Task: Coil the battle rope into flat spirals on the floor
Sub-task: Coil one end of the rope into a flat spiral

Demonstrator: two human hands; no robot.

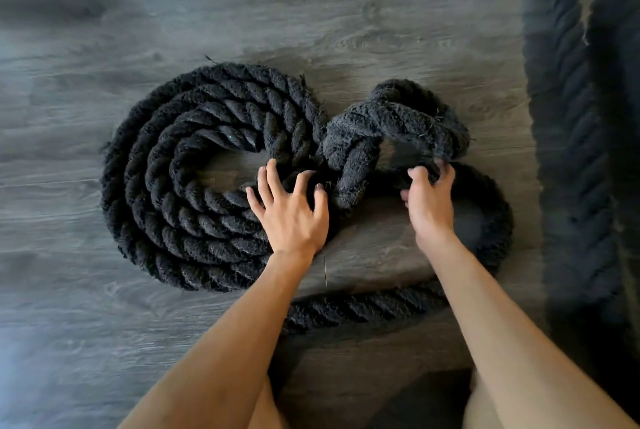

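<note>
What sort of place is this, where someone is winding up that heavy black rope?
Probably an indoor gym or home workout room, though I can't be sure. The thick black battle rope is exercise gear, and it lies on a grey wood-look plank floor, an indoor surface.

No text, label, brand, number or sign can be read, neither on the battle rope (207, 165) nor on the grey wood-grain floor (104, 30).
</note>
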